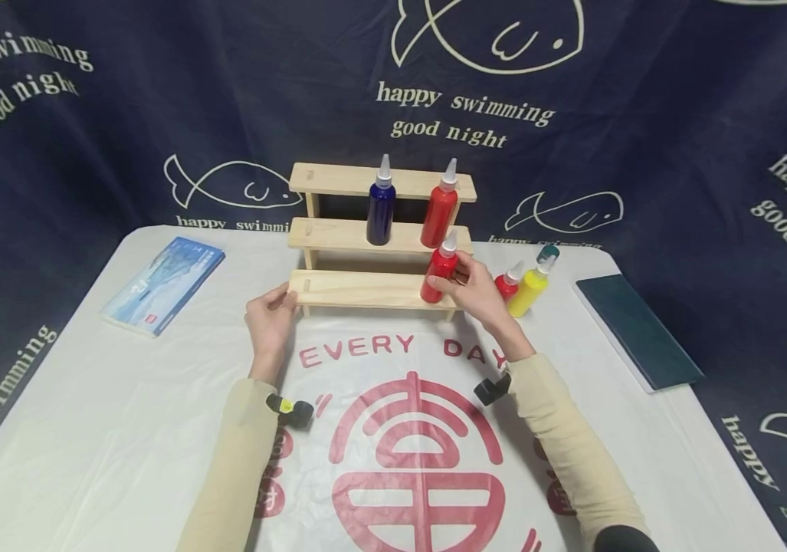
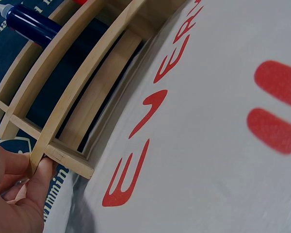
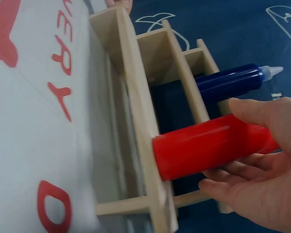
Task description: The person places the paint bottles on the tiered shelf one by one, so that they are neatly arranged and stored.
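Note:
A three-step wooden rack (image 1: 359, 288) stands at the back of the table. My right hand (image 1: 479, 291) grips a red squeeze bottle (image 1: 440, 270) with a pointed clear nozzle, upright at the right end of the lowest step. In the right wrist view this red bottle's (image 3: 203, 148) base meets the step's board. My left hand (image 1: 272, 322) pinches the left end of the lowest step, thumb and fingers on either side of the board (image 2: 37, 158). On the middle step stand a dark blue bottle (image 1: 381, 213) and another red bottle (image 1: 438, 218).
Right of the rack are a yellow bottle (image 1: 529, 291), a small red bottle (image 1: 506, 285) and a dark green cap (image 1: 548, 251). A blue-and-white book (image 1: 165, 285) lies at the left, a dark green book (image 1: 637, 331) at the right. Dark printed cloth (image 1: 241, 100) hangs behind the table.

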The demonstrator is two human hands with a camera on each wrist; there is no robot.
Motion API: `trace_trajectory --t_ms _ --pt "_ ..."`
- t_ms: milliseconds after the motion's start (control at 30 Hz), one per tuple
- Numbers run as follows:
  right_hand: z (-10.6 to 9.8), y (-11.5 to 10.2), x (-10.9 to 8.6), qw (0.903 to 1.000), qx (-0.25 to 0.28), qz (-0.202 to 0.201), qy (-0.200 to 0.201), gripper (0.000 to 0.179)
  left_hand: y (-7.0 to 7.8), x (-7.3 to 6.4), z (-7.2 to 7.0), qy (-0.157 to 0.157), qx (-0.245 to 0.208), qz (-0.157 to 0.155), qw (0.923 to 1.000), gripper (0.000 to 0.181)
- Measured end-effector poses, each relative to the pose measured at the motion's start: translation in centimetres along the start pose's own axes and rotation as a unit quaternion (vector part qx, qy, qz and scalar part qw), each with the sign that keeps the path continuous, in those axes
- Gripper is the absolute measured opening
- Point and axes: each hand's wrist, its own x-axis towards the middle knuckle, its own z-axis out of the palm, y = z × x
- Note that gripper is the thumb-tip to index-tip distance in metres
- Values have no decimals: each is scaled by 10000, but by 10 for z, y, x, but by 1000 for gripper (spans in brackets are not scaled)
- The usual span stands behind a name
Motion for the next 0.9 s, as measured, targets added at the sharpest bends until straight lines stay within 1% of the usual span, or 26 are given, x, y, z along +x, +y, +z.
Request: trace_trajectory --t_ms 133,233,433,533,633,767,900 --pt "-8 -8 -8 9995 -207 -235 14 60 -1 0 -1 20 -37 16 10000 31" --pt "-17 -15 -16 9989 -237 -407 48 65 0 -1 -2 27 -58 9 10000 31" --pt "-39 -29 -34 9974 -139 -655 271 64 0 -1 0 -14 -113 -19 9999 32" --pt "-49 -35 -42 9959 63 -808 410 63 -1 -1 0 -12 -91 -22 10000 31" --pt "-61 -38 -48 9924 375 -997 609 61 -1 -1 0 -15 -83 -20 10000 31" --pt "-78 -36 -54 9833 940 -1248 934 59 0 0 0 -25 -94 -37 9999 32" --pt "-93 -28 -58 9724 1341 -1388 1311 59 0 0 0 -22 -82 -65 9999 32"
